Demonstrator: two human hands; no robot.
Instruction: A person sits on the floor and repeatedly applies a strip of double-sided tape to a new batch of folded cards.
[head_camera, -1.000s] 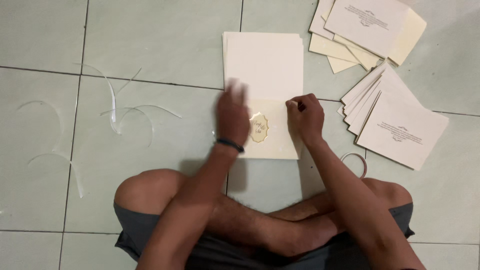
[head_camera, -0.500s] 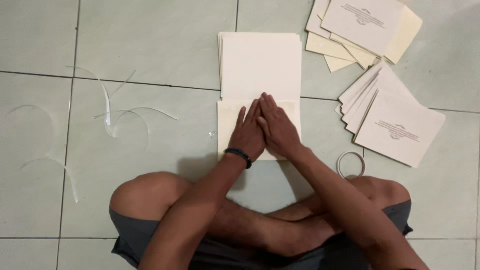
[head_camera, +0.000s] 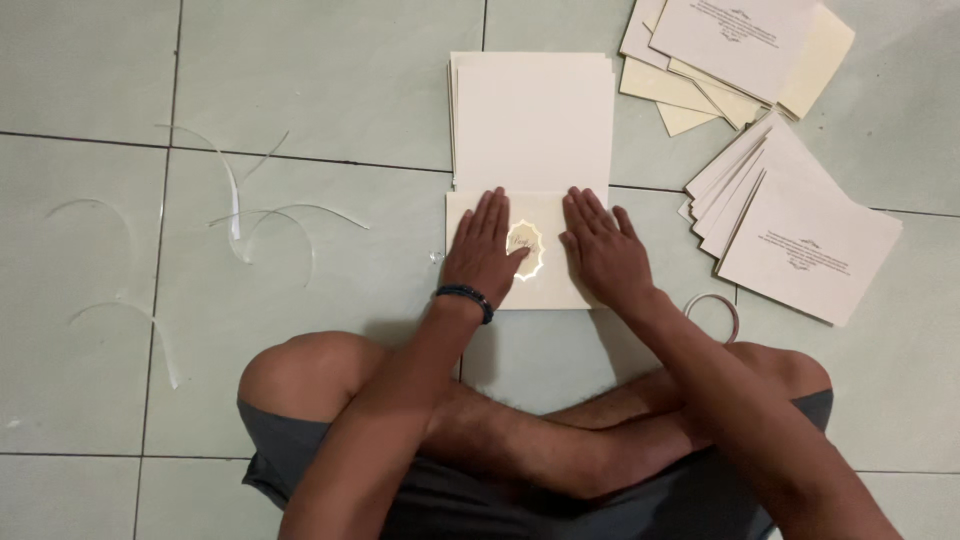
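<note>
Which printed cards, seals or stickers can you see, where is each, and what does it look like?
Gold seal: between both hands on the folded cream card, scalloped, shiny.
Fanned cards: right, cream squares, small dark print.
Loose cards: top right, cream, overlapping.
Left hand and right hand: flat on the card.

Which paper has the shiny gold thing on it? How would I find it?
Look at the pale tiled floor in front of the seated person's crossed legs. Both hands, left hand and right hand, lie flat on a cream folded card there, just below a plain cream stack. It alone carries a gold scalloped seal, showing between the two hands.
</note>
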